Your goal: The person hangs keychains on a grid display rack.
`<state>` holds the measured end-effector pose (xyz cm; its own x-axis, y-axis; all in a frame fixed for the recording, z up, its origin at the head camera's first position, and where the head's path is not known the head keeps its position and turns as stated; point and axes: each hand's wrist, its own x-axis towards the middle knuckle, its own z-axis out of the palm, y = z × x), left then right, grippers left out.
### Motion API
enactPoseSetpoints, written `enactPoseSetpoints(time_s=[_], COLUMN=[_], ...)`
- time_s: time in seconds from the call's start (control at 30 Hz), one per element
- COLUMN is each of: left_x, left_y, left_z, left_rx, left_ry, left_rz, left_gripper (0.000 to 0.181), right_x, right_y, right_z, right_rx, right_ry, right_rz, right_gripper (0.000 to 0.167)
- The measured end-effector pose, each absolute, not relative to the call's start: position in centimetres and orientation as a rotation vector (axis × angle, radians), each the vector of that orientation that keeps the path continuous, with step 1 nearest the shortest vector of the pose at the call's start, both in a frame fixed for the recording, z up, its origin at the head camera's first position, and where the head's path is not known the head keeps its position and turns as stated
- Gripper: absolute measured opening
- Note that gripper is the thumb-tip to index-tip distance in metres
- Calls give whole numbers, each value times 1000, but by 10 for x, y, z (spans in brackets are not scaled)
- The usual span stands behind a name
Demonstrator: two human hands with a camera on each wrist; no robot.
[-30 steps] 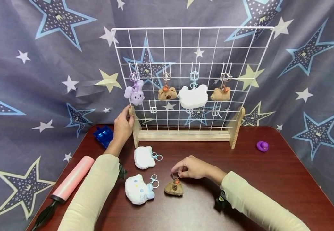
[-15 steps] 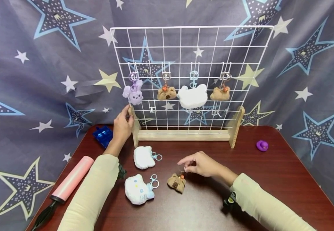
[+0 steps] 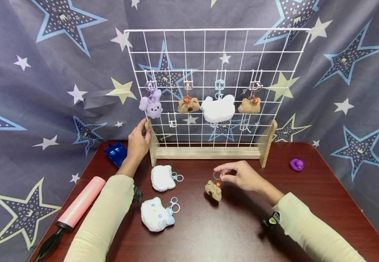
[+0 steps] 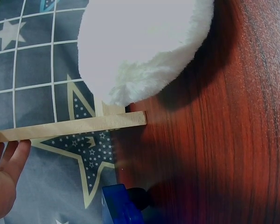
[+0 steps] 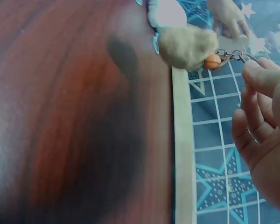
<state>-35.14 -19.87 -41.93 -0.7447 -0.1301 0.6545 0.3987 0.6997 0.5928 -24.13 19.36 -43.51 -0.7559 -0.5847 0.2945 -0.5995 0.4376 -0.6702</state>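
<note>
My right hand (image 3: 243, 175) pinches the metal ring of a brown plush keychain (image 3: 214, 190), which dangles above the table in front of the rack. In the right wrist view the ring sits between thumb and forefinger, with the plush (image 5: 184, 46) and an orange bead (image 5: 213, 61) beyond it. My left hand (image 3: 138, 143) grips the left wooden post (image 3: 153, 147) of the white wire rack (image 3: 217, 153); the left wrist view shows its fingers against that post (image 4: 79, 126). From the rack's hooks hang a purple plush (image 3: 151, 107), two brown ones (image 3: 188, 105) and a white one (image 3: 218, 108).
Two white plush keychains (image 3: 162, 178) lie on the table at left centre. A pink pump (image 3: 82, 202) and a blue object (image 3: 115, 153) are at the left; a purple duck (image 3: 296, 165) is at the right. Lower hooks (image 3: 172, 122) on the rack hold nothing.
My right hand has risen off the lower middle of the table and moved rightward and toward the rack, carrying the brown keychain. The left hand stays on the post.
</note>
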Motion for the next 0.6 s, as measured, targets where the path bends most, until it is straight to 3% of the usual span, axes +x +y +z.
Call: enactPoseSetpoints(time_s=[0.6], left_x=[-351], left_y=[-199], left_z=[-420], left_rx=[-218], left_ry=[-2203], left_rz=[-987], left_gripper=[48], right_x=[-268], right_y=[247], right_z=[-397], right_rx=[749], right_ry=[-2445], right_rz=[1209], right_gripper=[33])
